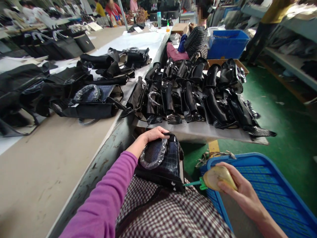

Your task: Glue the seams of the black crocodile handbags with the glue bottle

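A dark crocodile-patterned handbag [170, 162] rests on my lap, on a checked apron [168, 215]. Clear plastic wraps its curved handle [157, 160]. My left hand [156, 134] grips the bag's upper edge, its fingers closed over the black material. In my right hand [229, 181] is a yellowish squeeze bottle [216, 178] with a green cap and a long thin green nozzle. The nozzle points left, and its tip is at the bag's lower right corner, near small shiny studs on the base.
Rows of black bags [189, 100] lie on a bench [205, 132] ahead. More bags [91, 102] lie on the long table [61, 148] at left. A blue plastic basket [262, 158] stands at right. A seated person [196, 39] is beyond the bench, near a blue bin [228, 44].
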A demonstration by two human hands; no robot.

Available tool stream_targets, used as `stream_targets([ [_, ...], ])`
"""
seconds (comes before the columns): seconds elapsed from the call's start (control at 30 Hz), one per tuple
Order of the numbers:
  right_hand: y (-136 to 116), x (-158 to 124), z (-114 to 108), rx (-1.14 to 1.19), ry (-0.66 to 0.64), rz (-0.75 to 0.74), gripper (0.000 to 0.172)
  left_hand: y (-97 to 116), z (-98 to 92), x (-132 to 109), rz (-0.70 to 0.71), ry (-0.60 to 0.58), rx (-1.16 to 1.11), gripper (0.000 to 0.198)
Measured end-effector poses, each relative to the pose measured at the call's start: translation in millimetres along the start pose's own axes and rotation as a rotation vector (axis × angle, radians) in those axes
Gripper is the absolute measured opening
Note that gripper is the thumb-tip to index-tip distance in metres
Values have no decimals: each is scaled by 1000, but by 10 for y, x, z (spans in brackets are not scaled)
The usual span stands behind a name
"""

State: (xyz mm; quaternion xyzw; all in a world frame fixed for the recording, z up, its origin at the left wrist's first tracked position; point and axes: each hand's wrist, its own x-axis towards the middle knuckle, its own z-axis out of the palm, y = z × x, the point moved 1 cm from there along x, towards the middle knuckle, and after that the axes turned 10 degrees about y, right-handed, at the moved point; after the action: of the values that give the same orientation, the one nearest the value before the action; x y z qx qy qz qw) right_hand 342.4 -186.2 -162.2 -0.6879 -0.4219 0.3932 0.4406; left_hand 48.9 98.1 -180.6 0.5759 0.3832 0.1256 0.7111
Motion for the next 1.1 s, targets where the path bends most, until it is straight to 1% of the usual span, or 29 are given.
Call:
stream_targets([
  [0.1, 0, 9, -9, 12, -31, 1, 46, 21, -17, -17, 12, 14, 0, 41],
  [0.17, 7, 44, -12, 30, -10, 9, 46, 32, -17, -24, 20, 17, 1, 40],
  [0.3, 13, 197, 32, 81, 91, 30, 50, 44, -5, -37, 34, 20, 5, 38],
  [0.43, -32, 387, 136, 51, 220, -56, 48, 41, -3, -44, 39, 25, 8, 36],
  [0.5, -52, 454, 190, 41, 251, -74, 48, 34, -5, -43, 38, 26, 7, 36],
  [0.57, -56, 496, 230, 39, 256, -73, 48, 29, -6, -39, 38, 23, 5, 37],
  [0.67, -25, 524, 239, 40, 247, -68, 48, 27, -3, -36, 38, 18, 4, 39],
  [0.8, 45, 527, 162, 35, 203, -60, 50, 28, -1, -37, 31, 9, 6, 39],
  [0.97, 56, 432, 61, 43, 96, -28, 51, 6, -10, -28, 24, 10, 4, 39],
  [1.1, 29, 322, 40, 57, 12, 4, 51, 3, -9, -26, 22, 8, 1, 39],
])
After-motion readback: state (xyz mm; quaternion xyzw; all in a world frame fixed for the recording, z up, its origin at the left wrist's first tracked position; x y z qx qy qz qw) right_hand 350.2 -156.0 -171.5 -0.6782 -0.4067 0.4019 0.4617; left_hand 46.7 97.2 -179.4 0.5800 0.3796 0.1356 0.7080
